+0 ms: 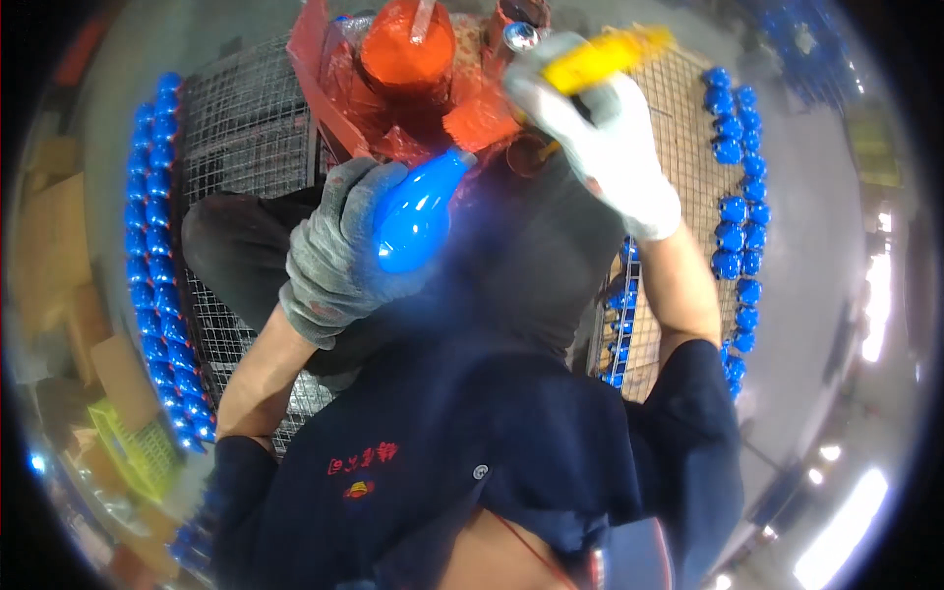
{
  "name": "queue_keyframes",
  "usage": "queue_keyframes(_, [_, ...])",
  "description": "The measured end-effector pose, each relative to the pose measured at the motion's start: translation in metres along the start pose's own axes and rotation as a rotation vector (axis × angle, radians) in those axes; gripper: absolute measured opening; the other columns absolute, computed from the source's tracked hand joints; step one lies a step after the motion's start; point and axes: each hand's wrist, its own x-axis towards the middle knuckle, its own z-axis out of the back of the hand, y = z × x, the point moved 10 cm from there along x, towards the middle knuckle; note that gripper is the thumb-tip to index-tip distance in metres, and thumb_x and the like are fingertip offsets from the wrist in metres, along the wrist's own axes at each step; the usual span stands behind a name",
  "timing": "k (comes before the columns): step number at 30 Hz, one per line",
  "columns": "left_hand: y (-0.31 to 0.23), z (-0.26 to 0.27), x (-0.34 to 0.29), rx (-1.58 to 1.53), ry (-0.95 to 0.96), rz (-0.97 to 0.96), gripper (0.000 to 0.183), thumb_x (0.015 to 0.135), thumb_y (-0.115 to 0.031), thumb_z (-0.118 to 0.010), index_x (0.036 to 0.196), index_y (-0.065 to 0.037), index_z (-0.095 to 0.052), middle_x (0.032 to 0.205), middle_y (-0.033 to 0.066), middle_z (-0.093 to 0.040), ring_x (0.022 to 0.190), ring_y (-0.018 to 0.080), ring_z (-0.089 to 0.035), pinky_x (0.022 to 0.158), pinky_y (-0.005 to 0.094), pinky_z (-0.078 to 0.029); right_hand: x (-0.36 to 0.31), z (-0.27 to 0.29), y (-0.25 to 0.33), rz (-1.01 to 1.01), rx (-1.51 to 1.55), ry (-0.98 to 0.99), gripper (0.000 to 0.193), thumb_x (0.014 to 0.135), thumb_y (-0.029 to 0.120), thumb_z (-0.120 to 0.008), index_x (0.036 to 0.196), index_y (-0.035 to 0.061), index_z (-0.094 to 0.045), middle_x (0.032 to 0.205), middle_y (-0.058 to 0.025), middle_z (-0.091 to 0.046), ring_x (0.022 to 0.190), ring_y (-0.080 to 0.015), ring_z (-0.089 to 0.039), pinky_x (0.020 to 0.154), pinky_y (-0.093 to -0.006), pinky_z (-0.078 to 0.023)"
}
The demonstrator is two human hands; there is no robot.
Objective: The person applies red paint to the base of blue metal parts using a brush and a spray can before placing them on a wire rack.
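Note:
My left hand [344, 236], in a grey glove, is closed around a glossy blue bulb-shaped piece [418, 216]. The piece tilts, its narrow end pointing up and to the right. In a white glove, my right hand [600, 138] grips a yellow-handled paintbrush [605, 61]; the handle is smeared by motion. Its broad red-coated end [480, 118] lies just above the blue piece's narrow tip, and I cannot tell whether they touch. Behind them stands a round container [408, 44] of orange-red paint with a flat stick in it.
Rows of blue rounded pieces [157, 256] line the left rack [241, 108], with more blue pieces [733, 236] along the right rack [678, 108]. Red-stained sheeting [344, 88] surrounds the paint container. A dark red can [521, 14] stands beside it. A yellow-green crate [133, 447] lies far left.

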Motion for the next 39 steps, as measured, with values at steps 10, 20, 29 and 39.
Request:
queue_keyframes(10, [-0.011, -0.016, 0.003, 0.046, 0.165, -0.067, 0.079, 0.063, -0.034, -0.091, 0.132, -0.013, -0.059, 0.122, 0.0099, -0.064, 0.086, 0.0292, -0.071, 0.069, 0.0388, -0.059, 0.004, -0.028, -0.018, -0.075, -0.223, 0.322, 0.039, 0.098, 0.042, -0.064, 0.108, 0.0044, -0.068, 0.078, -0.0142, -0.065, 0.070, -0.0270, -0.066, 0.066, -0.0369, -0.050])
queue_keyframes(20, [0.063, -0.066, -0.041, -1.257, 0.350, 0.756, 0.107, 0.071, -0.061, -0.084, 0.150, -0.003, -0.043, 0.134, 0.0158, -0.061, 0.122, 0.0239, -0.060, 0.107, 0.0396, -0.048, -0.013, -0.022, 0.007, 0.091, 0.022, 0.134, 0.016, 0.089, 0.011, -0.074, 0.102, 0.0052, -0.068, 0.092, -0.0078, -0.071, 0.084, -0.0251, -0.067, 0.075, -0.0354, -0.053])
queue_keyframes(29, [0.007, -0.115, -0.083, -3.338, 0.369, 1.226, 0.044, 0.097, -0.033, -0.064, 0.125, -0.003, -0.051, 0.098, 0.0099, -0.055, 0.063, 0.0186, -0.058, 0.046, 0.0310, -0.052, -0.034, -0.029, -0.067, 0.075, 0.556, -0.164, 0.023, 0.078, -0.004, -0.077, 0.097, 0.0040, -0.068, 0.094, -0.0109, -0.065, 0.087, -0.0222, -0.061, 0.079, -0.0334, -0.050])
queue_keyframes(39, [0.028, -0.044, 0.012, -3.010, 0.442, 0.031, 0.039, 0.098, -0.031, -0.063, 0.123, -0.002, -0.054, 0.086, 0.0134, -0.064, 0.065, 0.0229, -0.060, 0.064, 0.0365, -0.053, -0.030, -0.023, -0.148, -0.070, 0.804, -0.528, 0.013, 0.089, -0.002, -0.066, 0.102, -0.0004, -0.066, 0.103, -0.0127, -0.067, 0.085, -0.0222, -0.068, 0.081, -0.0354, -0.055])
